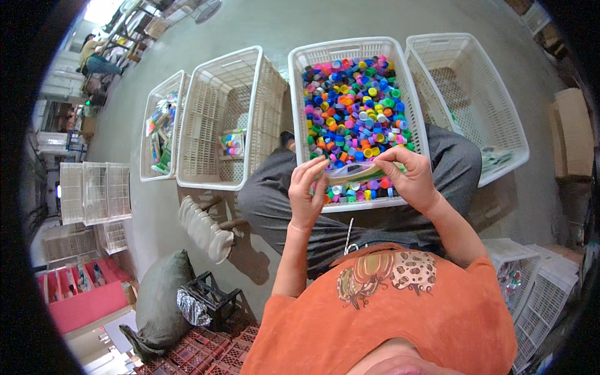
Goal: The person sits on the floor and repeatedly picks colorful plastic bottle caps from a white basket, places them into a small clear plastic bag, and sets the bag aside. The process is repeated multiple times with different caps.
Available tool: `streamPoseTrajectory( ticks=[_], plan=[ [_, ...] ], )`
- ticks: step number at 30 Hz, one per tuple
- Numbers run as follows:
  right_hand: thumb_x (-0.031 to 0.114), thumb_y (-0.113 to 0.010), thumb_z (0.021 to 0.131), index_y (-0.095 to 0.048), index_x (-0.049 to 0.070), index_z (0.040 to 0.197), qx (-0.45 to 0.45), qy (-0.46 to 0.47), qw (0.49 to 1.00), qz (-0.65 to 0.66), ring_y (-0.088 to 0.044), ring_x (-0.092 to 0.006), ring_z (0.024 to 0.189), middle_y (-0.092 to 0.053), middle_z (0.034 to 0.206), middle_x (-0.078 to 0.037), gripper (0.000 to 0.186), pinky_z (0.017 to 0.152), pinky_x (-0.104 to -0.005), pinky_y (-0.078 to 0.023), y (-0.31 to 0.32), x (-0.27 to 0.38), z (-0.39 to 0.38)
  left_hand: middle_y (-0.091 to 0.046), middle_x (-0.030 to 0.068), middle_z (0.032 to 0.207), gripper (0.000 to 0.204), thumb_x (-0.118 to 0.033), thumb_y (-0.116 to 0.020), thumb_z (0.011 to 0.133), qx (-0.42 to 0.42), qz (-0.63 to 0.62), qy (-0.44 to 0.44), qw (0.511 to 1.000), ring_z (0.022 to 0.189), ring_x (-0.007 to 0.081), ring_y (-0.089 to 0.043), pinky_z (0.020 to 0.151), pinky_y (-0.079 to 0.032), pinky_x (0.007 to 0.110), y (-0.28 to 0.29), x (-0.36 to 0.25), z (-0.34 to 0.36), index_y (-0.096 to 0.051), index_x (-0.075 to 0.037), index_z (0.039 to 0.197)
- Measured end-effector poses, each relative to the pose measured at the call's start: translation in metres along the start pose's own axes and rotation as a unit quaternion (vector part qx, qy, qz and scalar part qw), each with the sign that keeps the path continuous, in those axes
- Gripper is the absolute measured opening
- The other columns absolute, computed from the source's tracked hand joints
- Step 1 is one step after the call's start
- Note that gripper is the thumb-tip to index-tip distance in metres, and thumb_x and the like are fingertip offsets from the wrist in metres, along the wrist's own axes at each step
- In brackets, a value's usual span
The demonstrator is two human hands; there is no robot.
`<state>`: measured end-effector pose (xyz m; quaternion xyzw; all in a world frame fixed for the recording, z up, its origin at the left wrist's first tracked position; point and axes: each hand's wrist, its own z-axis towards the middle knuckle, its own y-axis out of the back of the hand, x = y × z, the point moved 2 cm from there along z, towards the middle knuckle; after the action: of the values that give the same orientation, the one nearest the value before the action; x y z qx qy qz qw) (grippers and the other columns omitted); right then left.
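Between my hands stretches a small clear plastic bag (351, 171) with a yellow-green edge. Its near side hangs above a white crate (295, 125) full of small, bright plastic caps (350, 106) in many colours. My left hand (308, 192) is closed at the bag's left end, its fingertips curled inward. On the other end, my right hand (409, 180) pinches the bag between thumb and forefinger. Both hands are over the near end of the crate, which stands between my legs. Whether any caps lie inside the bag, I cannot tell.
To the left, a white crate (253, 119) holds a filled packet (234, 144); a narrower crate (150, 175) beside it holds more packets. At right stands another crate (522, 147) with flat green-printed bags (497, 157). A grey sack (164, 290) and stacked crates (94, 194) are farther left.
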<state>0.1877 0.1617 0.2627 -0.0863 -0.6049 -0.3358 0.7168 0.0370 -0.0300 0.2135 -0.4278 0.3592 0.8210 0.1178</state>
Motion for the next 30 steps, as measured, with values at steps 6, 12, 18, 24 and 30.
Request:
streamPoseTrajectory(
  ticks=[6, 12, 18, 24, 30],
  plan=[
    [0.005, -0.073, 0.086, -0.068, 0.003, 0.089, -0.001, 0.107, 0.983, -0.146, -0.069, -0.03, 0.077, -0.07, 0.084, -0.013, 0.007, 0.067, -0.0372, -0.053, 0.001, 0.03, 0.011, -0.07, 0.0104, 0.1, 0.024, -0.01, -0.077, 0.08, -0.003, 0.011, -0.11, 0.994, 0.096, 0.0304, -0.065, 0.087, -0.051, 0.041, -0.024, -0.06, 0.033, -0.069, -0.006, 0.102],
    [0.001, -0.069, 0.088, -0.064, 0.0, 0.085, -0.007, 0.059, 0.989, -0.133, -0.069, -0.0315, 0.076, -0.068, 0.081, -0.016, 0.006, 0.068, -0.0381, -0.053, -0.001, -0.008, 0.0, -0.066, 0.008, 0.081, 0.011, -0.018, -0.071, 0.088, 0.091, 0.173, -0.115, 0.974, 0.075, 0.0265, -0.065, 0.067, -0.053, 0.037, -0.041, -0.044, 0.02, -0.067, -0.009, 0.083],
    [0.004, -0.069, 0.088, -0.063, 0.002, 0.086, -0.03, 0.083, 0.983, -0.16, -0.066, -0.0343, 0.071, -0.065, 0.076, -0.014, 0.007, 0.064, -0.041, -0.05, 0.002, 0.0, -0.006, -0.065, 0.0091, 0.085, 0.032, -0.026, -0.077, 0.083, 0.082, 0.087, -0.067, 0.991, 0.085, 0.0296, -0.067, 0.073, -0.054, 0.04, -0.035, -0.067, 0.014, -0.062, -0.008, 0.106],
    [0.005, -0.07, 0.089, -0.063, 0.002, 0.086, -0.026, 0.048, 0.984, -0.17, -0.066, -0.0348, 0.072, -0.066, 0.077, -0.014, 0.008, 0.064, -0.0421, -0.05, 0.006, -0.008, -0.015, -0.069, 0.0082, 0.088, 0.015, -0.018, -0.073, 0.089, 0.007, -0.01, -0.061, 0.998, 0.081, 0.0294, -0.067, 0.07, -0.053, 0.038, -0.041, -0.051, 0.012, -0.068, -0.009, 0.1],
    [0.008, -0.069, 0.091, -0.062, 0.002, 0.087, -0.03, 0.124, 0.972, -0.197, -0.066, -0.0342, 0.07, -0.065, 0.077, -0.014, 0.009, 0.062, -0.041, -0.05, -0.004, -0.006, -0.015, -0.065, 0.0103, 0.087, 0.012, -0.013, -0.072, 0.087, -0.032, -0.019, -0.075, 0.996, 0.082, 0.0288, -0.063, 0.069, -0.051, 0.038, -0.057, -0.069, 0.015, -0.066, -0.005, 0.094]
  ],
)
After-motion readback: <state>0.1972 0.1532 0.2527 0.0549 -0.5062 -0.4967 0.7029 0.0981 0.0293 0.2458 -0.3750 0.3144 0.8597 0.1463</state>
